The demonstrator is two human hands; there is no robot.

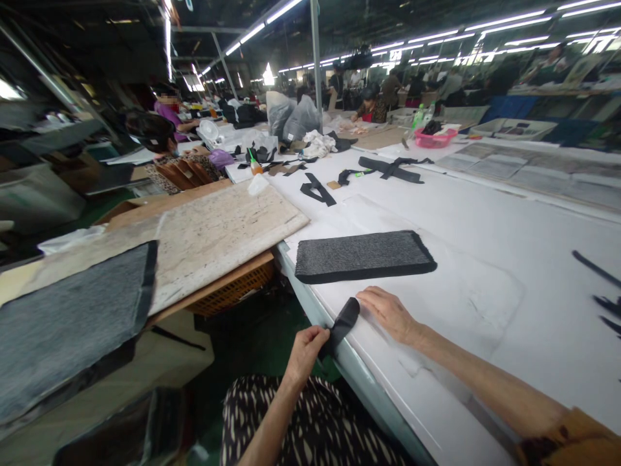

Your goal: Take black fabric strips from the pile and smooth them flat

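A black fabric strip [345, 320] lies over the table's near edge, one end on the white top and the other hanging down. My left hand [309, 346] pinches it at the edge between thumb and fingers. Palm down on the table, my right hand [391, 315] rests with its fingers stretched toward the strip's upper end; whether they touch it I cannot tell. Just beyond both hands sits a flat stack of dark grey fabric pieces with black borders [363, 255].
A stained board [218, 226] stands to the left, with a larger grey fabric piece [82, 317] on it. Black strip scraps [391, 169], an orange-tipped bottle [255, 163] and a pink basket [435, 137] are farther back. A co-worker [155, 145] sits at the far left.
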